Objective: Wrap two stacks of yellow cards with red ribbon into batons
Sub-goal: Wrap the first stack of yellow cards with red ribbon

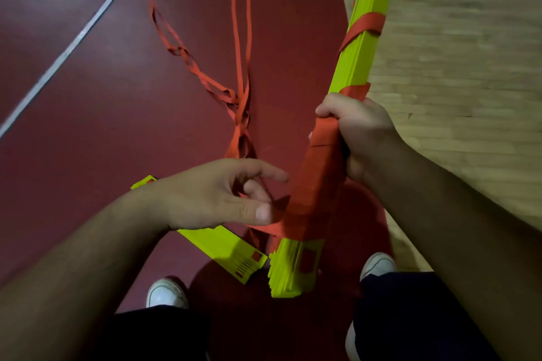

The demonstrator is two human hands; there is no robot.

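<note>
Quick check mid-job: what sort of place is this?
Probably an indoor sports hall or gym: a dark red floor crossed by white lines, next to pale wooden flooring, and the person stands on it in white shoes.

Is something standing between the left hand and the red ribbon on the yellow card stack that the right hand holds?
Nothing visible does. The left hand pinches the red fabric ribbon right beside the long stack of yellow cards, which the right hand grips. Farther off, the ribbon's loose tail lies tangled on the dark red floor.
</note>
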